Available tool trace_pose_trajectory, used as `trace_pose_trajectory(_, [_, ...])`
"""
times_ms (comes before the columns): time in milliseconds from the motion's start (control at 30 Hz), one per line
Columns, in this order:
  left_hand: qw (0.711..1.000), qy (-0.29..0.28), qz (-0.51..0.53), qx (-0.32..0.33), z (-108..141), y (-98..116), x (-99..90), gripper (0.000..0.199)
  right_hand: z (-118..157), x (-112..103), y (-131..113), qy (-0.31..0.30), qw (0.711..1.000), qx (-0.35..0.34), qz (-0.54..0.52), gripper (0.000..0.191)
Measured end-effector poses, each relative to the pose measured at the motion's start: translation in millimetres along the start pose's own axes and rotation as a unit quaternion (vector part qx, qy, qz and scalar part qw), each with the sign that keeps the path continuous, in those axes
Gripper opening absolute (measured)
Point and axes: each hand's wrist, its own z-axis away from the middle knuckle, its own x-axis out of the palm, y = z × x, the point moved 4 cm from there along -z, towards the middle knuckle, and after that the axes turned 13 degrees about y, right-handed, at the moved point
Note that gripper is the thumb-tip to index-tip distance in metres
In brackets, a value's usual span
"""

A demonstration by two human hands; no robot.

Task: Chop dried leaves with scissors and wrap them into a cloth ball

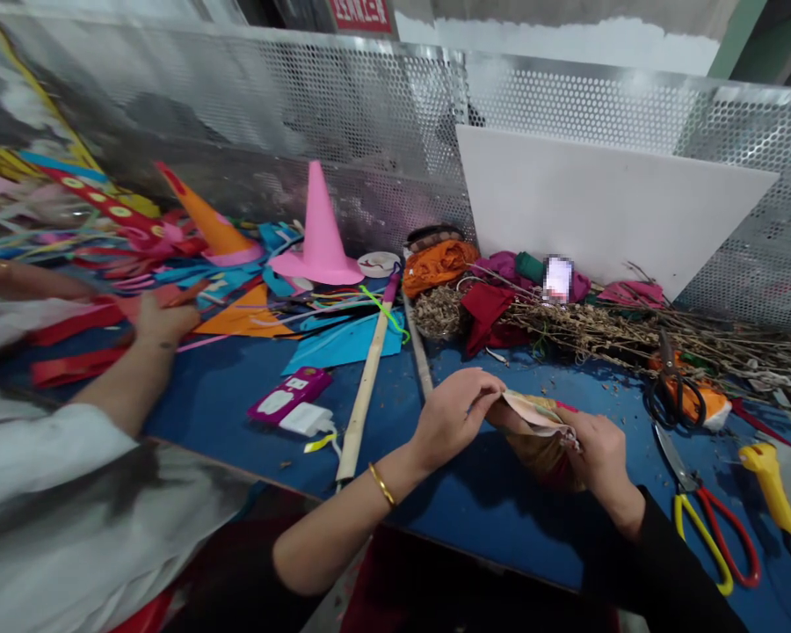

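Between my hands, above the blue table, is a small fabric piece (541, 420), pouch-like, with a pale pink inside and a yellowish-brown outside. My left hand (454, 413), a gold bangle on its wrist, pinches the left end of its upper edge. My right hand (599, 462) grips the right end, its fingers partly hidden behind the cloth. The lower part of the fabric hangs in shadow below my hands. To the right lie scissors (689, 483) with one yellow and one red handle, apart from my right hand. A pale wooden stick (369, 387) lies left of my left hand.
A co-worker's hand (162, 321) handles red strips at the left. Behind stand a pink cone hat (317, 229), an orange cone (214, 220) and a white board (606, 207). Dry twigs (586, 330), black scissors (676, 396) and a yellow-handled tool (771, 483) lie rightward.
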Motion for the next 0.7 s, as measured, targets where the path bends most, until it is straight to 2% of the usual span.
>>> trace_pose_trajectory(67, [1.0,-0.008,0.015,0.006,4.1,0.5,-1.0,0.018,0.9,0.3,0.6,-0.003,1.0,0.001,0.0,0.03])
trace_pose_trajectory(200, [0.991,-0.076,0.03,0.102,11.1,9.5,5.0,0.052,1.6,0.3,0.8,-0.002,1.0,0.002,0.011,0.031])
trace_pose_trajectory(233, [0.99,-0.085,0.02,0.112,11.9,10.8,7.4,0.049,1.1,0.0,0.2,-0.001,1.0,0.0,0.01,0.03])
trace_pose_trajectory(333, [0.992,-0.077,-0.007,0.097,10.8,12.3,13.0,0.012,-1.7,-1.4,-1.8,0.006,1.0,-0.006,0.007,0.029])
trace_pose_trajectory(367, [0.994,-0.07,-0.008,0.087,9.7,12.4,14.1,0.006,-2.7,-2.1,-2.3,0.009,1.0,-0.008,0.007,0.029])
trace_pose_trajectory(467, [0.996,-0.052,-0.009,0.067,5.7,12.8,14.7,0.013,-5.2,-4.0,-3.3,0.011,1.0,-0.014,0.005,0.028])
trace_pose_trajectory(567, [0.993,-0.046,-0.06,0.085,2.4,15.2,15.6,0.016,-6.0,-5.4,-3.7,0.0,1.0,-0.009,0.01,0.028])
trace_pose_trajectory(700, [0.978,-0.121,-0.124,0.113,2.3,25.5,32.1,0.025,-6.0,-6.4,-4.2,-0.025,0.999,0.04,0.0,0.026])
